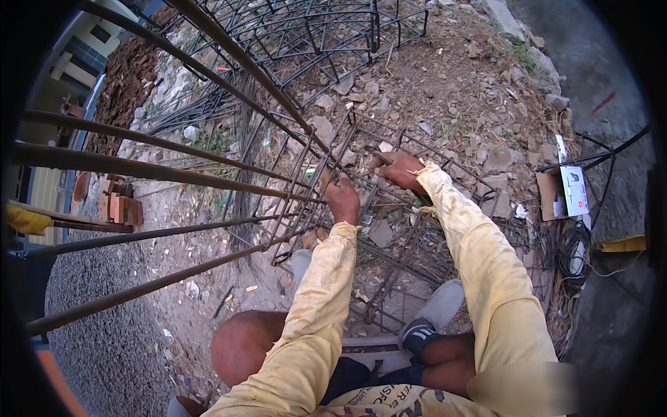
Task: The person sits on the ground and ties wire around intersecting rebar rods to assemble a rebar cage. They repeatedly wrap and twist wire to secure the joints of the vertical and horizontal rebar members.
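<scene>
Rusted steel is lying directly under both hands, at the centre of the frame. The right hand (pixel 399 170) is gripping a short dark tool (pixel 377 158), its head end showing to the left of the fist; the exact kind of tool is not showing clearly. The left hand (pixel 342 201) is bending its fingers among the bars (pixel 167 169); whether it is closing on one of them cannot be told, as the back of the hand is hiding the contact.

The bars are running through square ties (pixel 292 174) just left of centre. Their long axis is lying from the left and upper left edges toward the centre, the lengths fanning apart leftward and converging near the hands. In this inspector's judgement they are likely proving heavy, stiff and rough rather than slippery or fragile; a hold close to a tie should be steadying them best, while the long free lengths may be swaying.

Further out, a grey shoe (pixel 445 306) is resting below centre right. A second cage (pixel 319 43) is occupying the upper centre, bricks (pixel 119 207) and gravel (pixel 97 299) the left, and a white box (pixel 574 189) the right.
</scene>
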`<state>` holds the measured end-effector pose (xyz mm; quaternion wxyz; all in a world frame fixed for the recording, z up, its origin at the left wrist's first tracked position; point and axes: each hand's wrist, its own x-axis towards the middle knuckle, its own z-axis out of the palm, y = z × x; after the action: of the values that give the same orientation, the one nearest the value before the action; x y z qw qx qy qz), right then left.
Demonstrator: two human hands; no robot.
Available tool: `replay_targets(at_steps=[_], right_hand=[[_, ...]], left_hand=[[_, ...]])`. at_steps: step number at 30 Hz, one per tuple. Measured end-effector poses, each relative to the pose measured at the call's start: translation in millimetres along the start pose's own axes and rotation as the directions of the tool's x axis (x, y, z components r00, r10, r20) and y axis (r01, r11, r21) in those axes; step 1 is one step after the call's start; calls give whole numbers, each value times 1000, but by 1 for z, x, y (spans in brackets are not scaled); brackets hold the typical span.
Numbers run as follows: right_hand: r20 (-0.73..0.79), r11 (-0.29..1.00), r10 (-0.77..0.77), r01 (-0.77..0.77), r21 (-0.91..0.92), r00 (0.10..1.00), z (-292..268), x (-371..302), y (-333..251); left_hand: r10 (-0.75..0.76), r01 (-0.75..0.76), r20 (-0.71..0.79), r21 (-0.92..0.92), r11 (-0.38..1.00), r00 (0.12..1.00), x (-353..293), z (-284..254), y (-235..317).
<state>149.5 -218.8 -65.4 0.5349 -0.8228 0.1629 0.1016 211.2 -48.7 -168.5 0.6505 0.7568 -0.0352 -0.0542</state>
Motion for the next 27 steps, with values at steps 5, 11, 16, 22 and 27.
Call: replay_targets(at_steps=[5, 11, 16, 22, 27], right_hand=[[144, 993, 93, -102, 55, 985, -16, 13, -11], [269, 970, 111, -164, 181, 957, -25, 31, -11], [-29, 999, -33, 33, 13, 999, -22, 58, 21], [-216, 978, -16, 60, 198, 976, 13, 68, 4], [-237, 973, -210, 227, 48, 948, 33, 84, 10]], left_hand=[[201, -206, 48, 269, 941, 978, 1, -7, 14], [253, -258, 69, 409, 875, 965, 6, -7, 11], [303, -244, -3, 585, 773, 953, -3, 12, 8], [-194, 195, -36, 35, 980, 980, 2, 12, 0], [-301, 300, -26, -34, 953, 953, -22, 5, 16]])
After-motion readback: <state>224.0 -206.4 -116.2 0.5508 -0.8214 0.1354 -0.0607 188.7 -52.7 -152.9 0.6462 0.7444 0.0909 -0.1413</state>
